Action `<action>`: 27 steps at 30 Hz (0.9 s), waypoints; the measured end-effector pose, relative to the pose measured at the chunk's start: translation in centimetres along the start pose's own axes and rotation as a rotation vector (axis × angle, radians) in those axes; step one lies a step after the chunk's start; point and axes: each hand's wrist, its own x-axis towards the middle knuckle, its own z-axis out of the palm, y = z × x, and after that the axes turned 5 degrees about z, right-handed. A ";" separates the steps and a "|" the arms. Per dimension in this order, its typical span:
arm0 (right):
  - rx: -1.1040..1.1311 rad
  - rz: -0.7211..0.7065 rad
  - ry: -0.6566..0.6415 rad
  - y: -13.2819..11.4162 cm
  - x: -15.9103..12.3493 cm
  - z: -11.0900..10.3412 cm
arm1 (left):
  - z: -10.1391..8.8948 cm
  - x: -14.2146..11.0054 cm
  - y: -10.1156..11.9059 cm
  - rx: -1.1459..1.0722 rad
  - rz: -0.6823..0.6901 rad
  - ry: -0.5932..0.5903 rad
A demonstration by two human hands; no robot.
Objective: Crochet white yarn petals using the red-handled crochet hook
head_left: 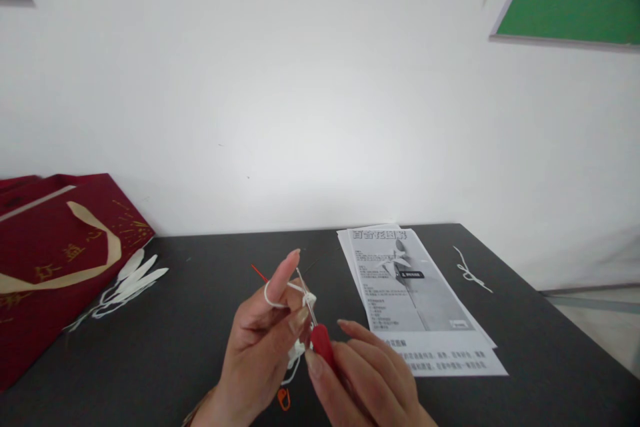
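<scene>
In my right hand (367, 373) is a crochet hook with a red handle (323, 345), its thin metal shaft pointing up and to the left. My left hand (263, 340) pinches a small white crochet piece (309, 299) between thumb and fingers, and its index finger is raised. White yarn (274, 302) loops around that index finger and runs to the hook's shaft. More white crochet and a yarn tail hang below the pinch, partly hidden by the fingers. An orange stitch marker (284, 399) shows just under my hands.
Printed pattern sheets (440, 353) lie to the right on the black table (200, 320). A knotted bit of white yarn (470, 273) is farther right. White petal-shaped crochet pieces (135, 280) lie beside a dark red bag (60, 267) at left. A thin red stick (259, 273) pokes out behind my left hand.
</scene>
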 end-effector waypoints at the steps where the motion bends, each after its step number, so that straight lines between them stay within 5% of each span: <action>1: 0.017 0.022 -0.018 0.0 -0.4 0.1 | -0.1 0.1 0.0 0.036 0.029 -0.010; 13: 0.357 0.212 -0.032 0.1 -2.1 0.2 | -0.7 0.9 0.9 0.110 0.156 -0.199; 27: 0.736 0.527 0.206 -0.2 -1.2 1.1 | -0.5 1.2 1.3 -0.128 -0.093 -0.176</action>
